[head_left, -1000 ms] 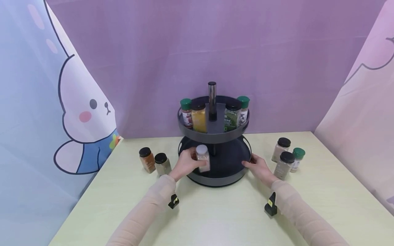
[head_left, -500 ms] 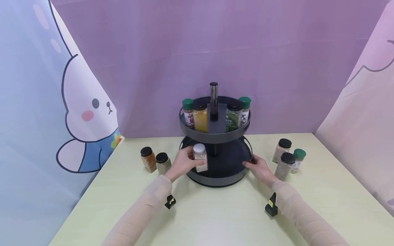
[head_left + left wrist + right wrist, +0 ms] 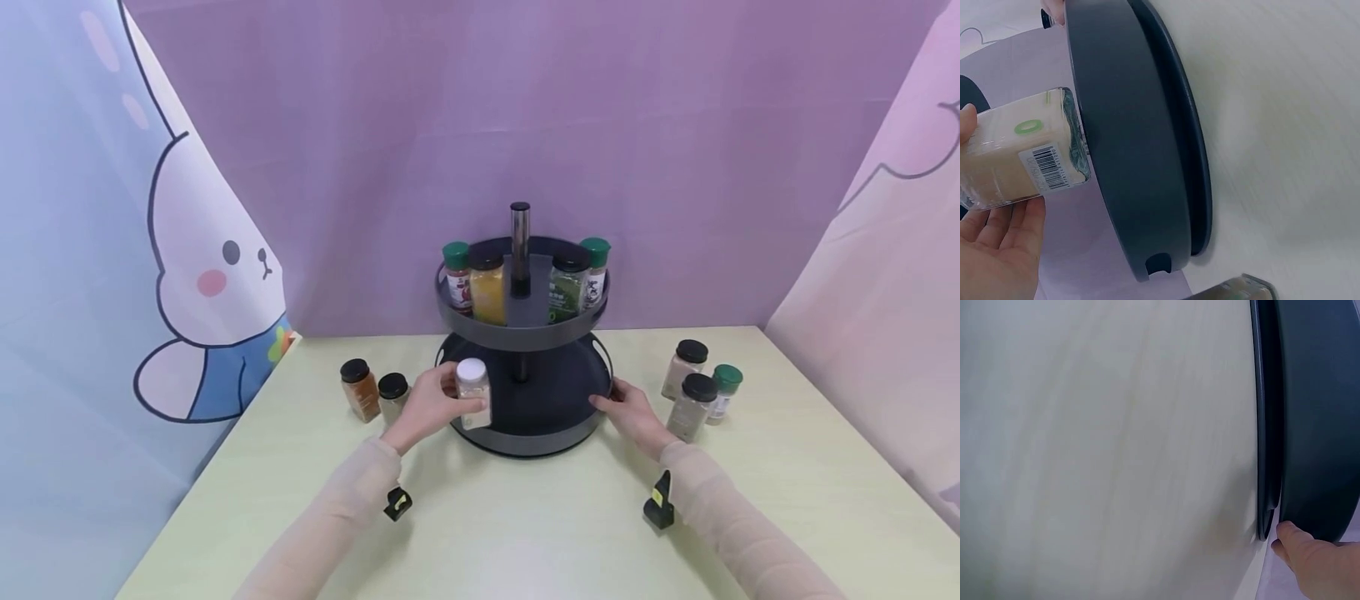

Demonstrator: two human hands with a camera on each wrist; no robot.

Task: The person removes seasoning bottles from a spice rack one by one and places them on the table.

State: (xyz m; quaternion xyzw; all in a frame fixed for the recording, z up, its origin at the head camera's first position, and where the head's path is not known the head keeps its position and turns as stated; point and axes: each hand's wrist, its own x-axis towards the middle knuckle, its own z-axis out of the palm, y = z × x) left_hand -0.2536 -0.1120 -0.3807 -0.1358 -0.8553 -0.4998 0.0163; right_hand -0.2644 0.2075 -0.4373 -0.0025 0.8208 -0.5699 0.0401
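My left hand pinches a clear spice jar with a white cap and pale contents. The jar is held up at the front left rim of the lower tray of a dark two-tier turntable rack. In the left wrist view the jar's label and barcode face the camera, its base beside the tray wall. My right hand holds the lower tray's right rim, thumb over the edge; the right wrist view shows its fingers at the tray wall.
The upper tray bears several jars, including a yellow one and a green one. On the table left stand an orange-brown jar and a grey-beige jar. Three jars, one a green-capped jar, stand right.
My left hand has drawn the white-capped jar leftward and a little toward me, from over the lower tray to its front left rim. My right hand stays on the rim.
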